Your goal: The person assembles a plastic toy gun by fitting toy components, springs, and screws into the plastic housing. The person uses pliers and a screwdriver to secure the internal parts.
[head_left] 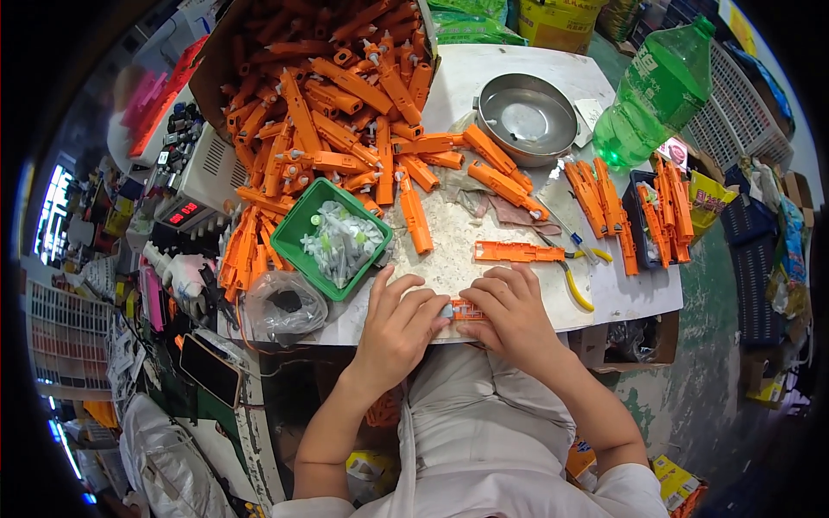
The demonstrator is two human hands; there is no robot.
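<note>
Both hands meet at the near edge of the white table [622,298]. My left hand [395,328] and my right hand [511,312] together grip a small orange plastic part [465,310], with a light-coloured end showing between the fingertips. Just beyond the hands lies an open orange casing half [515,251]. A green tray [304,217] of small whitish pieces sits to the left of my left hand. A big heap of orange plastic casings [328,104] fills the far left of the table.
A metal bowl [527,116] stands at the back, a green plastic bottle [656,91] to its right. Yellow-handled pliers [577,285] lie right of my hands, beside stacked orange casings [596,203]. A clear bag [285,302] and a phone [210,369] lie at the left.
</note>
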